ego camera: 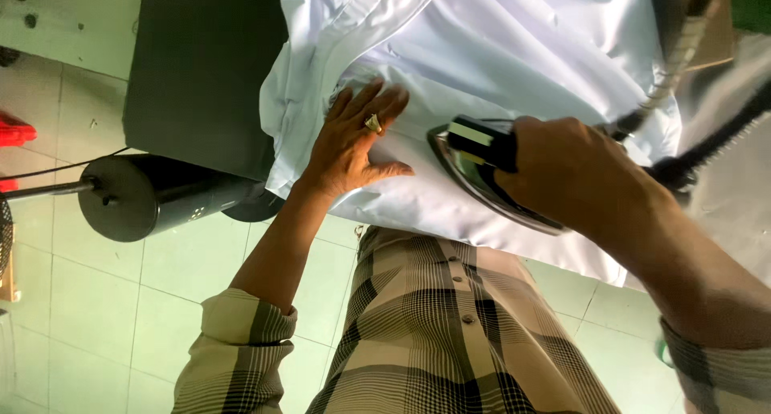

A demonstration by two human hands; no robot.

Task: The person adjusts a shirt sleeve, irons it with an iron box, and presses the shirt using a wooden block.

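the white cloth (498,53) lies spread over the dark ironing board (201,69), and its near edge hangs off the board toward the person's plaid shirt (450,326). the left edge of the cloth is bunched in folds where it falls past the board's side. the left hand (357,141) lies flat on the cloth, fingers spread, palm pressing the fabric down; a ring (373,123) shows on one finger. just to its right the iron (482,173) rests on the cloth, its metal sole tilted toward the near edge. the right hand (570,169) is closed around the iron's black handle. the two hands are near each other, with only a narrow strip of smooth cloth between the left thumb and the iron's tip.

beyond the hands the cloth is open and wrinkled toward the far side, leaving room there. behind the right hand a braided cord (679,53) and a dark hose (715,141) rise from the iron's rear and cross the cloth's right part.

left of the board a bare stretch of its dark cover is free. below it a black cylinder (152,197) on a thin rod juts out over the pale green tiled floor (88,301), close to the left forearm. a red object (14,133) sits at the left edge, well apart.
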